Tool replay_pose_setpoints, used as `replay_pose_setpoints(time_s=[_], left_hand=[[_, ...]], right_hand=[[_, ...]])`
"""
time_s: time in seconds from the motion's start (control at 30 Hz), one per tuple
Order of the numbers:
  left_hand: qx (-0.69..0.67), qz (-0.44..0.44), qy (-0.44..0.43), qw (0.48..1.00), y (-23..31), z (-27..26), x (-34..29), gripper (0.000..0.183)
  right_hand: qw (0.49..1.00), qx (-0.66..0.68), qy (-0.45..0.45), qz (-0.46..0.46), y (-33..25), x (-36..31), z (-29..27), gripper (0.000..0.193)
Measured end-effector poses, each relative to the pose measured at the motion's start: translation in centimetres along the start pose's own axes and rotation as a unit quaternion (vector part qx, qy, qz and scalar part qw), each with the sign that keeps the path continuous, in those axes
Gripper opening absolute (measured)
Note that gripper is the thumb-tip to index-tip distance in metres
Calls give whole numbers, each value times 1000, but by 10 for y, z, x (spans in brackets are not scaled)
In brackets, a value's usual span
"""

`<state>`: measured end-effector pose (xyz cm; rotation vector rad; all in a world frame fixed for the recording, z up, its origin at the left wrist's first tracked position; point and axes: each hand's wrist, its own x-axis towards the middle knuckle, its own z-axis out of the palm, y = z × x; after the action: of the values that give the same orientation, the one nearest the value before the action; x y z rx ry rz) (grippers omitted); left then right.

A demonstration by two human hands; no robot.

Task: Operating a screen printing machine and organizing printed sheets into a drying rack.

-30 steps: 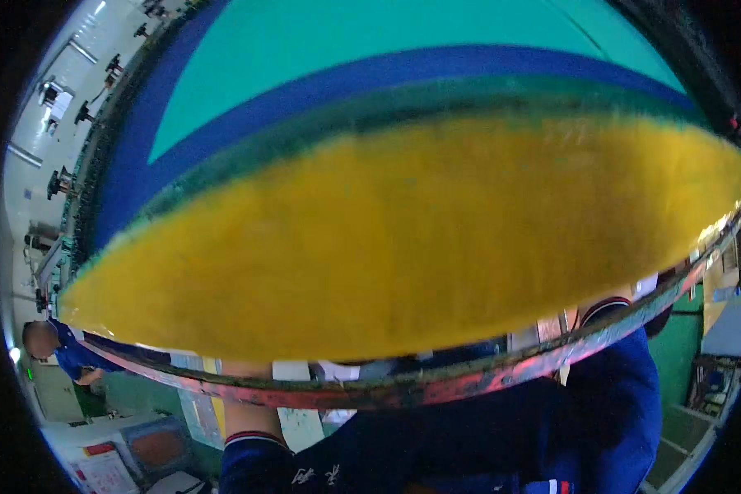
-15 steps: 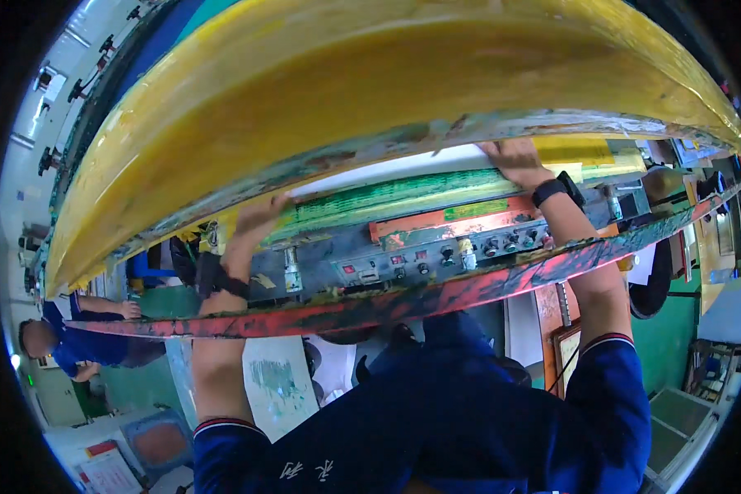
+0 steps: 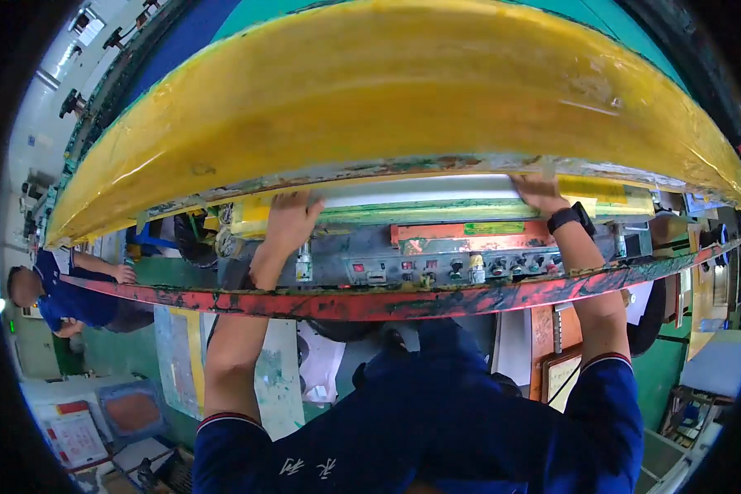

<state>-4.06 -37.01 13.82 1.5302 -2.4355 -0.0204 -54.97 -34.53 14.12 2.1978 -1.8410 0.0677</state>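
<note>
Under a large yellow-taped screen frame point(image 3: 387, 90), a white sheet point(image 3: 420, 191) lies along a green-streaked bed point(image 3: 420, 212). My left hand point(image 3: 291, 224) rests at the sheet's left end, fingers extended forward and thumb beside the sheet's edge. At the right end, the fingers of my right hand point(image 3: 542, 194) reach onto the sheet; their tips are partly hidden near the frame's lower edge. Both forearms pass behind a red bar point(image 3: 387, 305) smeared with dark green. A dark band circles each wrist.
Below the bed is a control panel point(image 3: 436, 267) with several knobs, and above it an orange-red block point(image 3: 469, 236). A co-worker point(image 3: 82, 288) in dark blue stands at the far left. Boards point(image 3: 276, 379) smeared with green lie behind the bar at lower left.
My left hand has moved right and shows more of its back. In the picture, the frame's lower edge and the sheet sit lower, and the red bar slightly higher.
</note>
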Motion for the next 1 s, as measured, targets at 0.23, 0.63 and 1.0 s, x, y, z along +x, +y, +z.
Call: replay_pose_setpoints(time_s=[0.23, 0.63, 1.0], left_hand=[[-5, -11, 20, 1000, -2, -5, -15, 50], [-259, -46, 141, 954, 83, -31, -155, 39], [-353, -258, -75, 896, 96, 38, -401, 31]], right_hand=[[988, 125, -4, 95, -18, 1, -21, 48], [888, 425, 138, 110, -100, -160, -88, 22], [790, 372, -101, 478, -10, -325, 127, 35]])
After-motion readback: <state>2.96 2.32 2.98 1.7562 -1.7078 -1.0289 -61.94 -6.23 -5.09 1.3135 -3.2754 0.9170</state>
